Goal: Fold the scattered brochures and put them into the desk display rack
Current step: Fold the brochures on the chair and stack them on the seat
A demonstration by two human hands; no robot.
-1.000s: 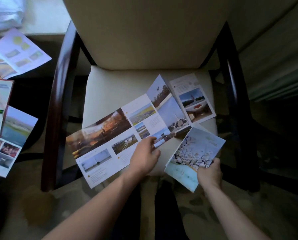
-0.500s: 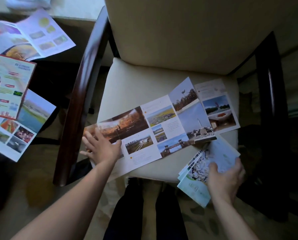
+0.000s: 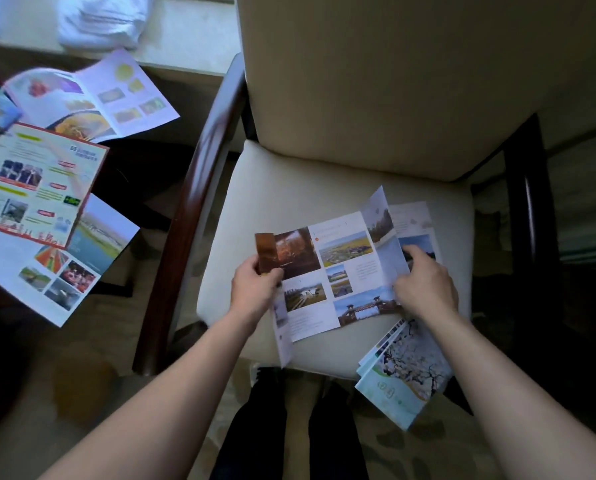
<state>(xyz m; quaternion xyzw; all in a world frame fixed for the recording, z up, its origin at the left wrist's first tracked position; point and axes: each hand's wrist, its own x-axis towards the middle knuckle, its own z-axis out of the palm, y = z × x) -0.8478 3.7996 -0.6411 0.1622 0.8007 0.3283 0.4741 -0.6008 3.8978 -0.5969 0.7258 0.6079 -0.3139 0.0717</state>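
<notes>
Cream upholstery covers the dark-framed armchair's seat (image 3: 255,202) before me, patterned carpet below. On that cushion lies a long glossy photo brochure (image 3: 341,271), half creased. My left hand (image 3: 255,289) pinches its brown left panel, lifted upward; my right hand (image 3: 424,285) grips the raised right fold. Folded white-blossom leaflets (image 3: 403,372) overhang the near right edge.
</notes>
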